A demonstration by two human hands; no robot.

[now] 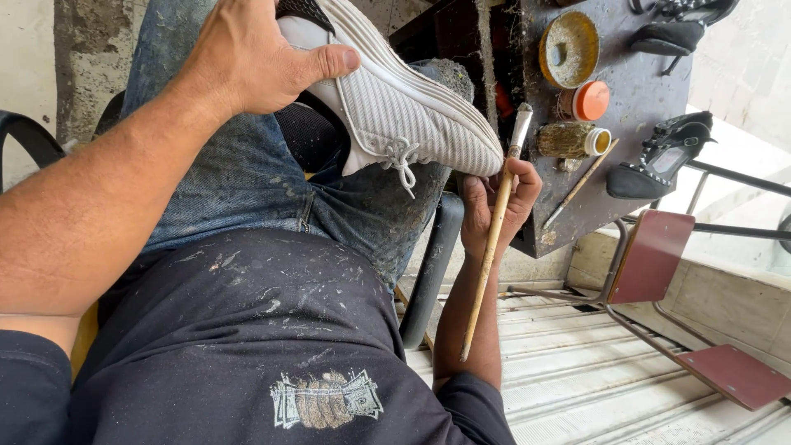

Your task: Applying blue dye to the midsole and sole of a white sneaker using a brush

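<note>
Outdoor workspace, daylight.
Dark, glue-stained metal desk [634, 91] stands near a red-seated metal-frame chair [651, 255]; ribbed pale floor [577, 387]; rough concrete wall [82, 58] behind.

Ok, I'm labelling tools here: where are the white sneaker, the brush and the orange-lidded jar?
white sneaker [395, 99], head view, on its mesh side.
brush [492, 247], head view, mid wooden handle.
orange-lidded jar [590, 100], head view, on the lid.

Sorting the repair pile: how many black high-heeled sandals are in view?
2. One black high-heeled sandal lies at the top right corner of the dark worktable, partly cut off by the frame; the other sits at the table's right edge, lower down. More may lie out of frame.
</note>
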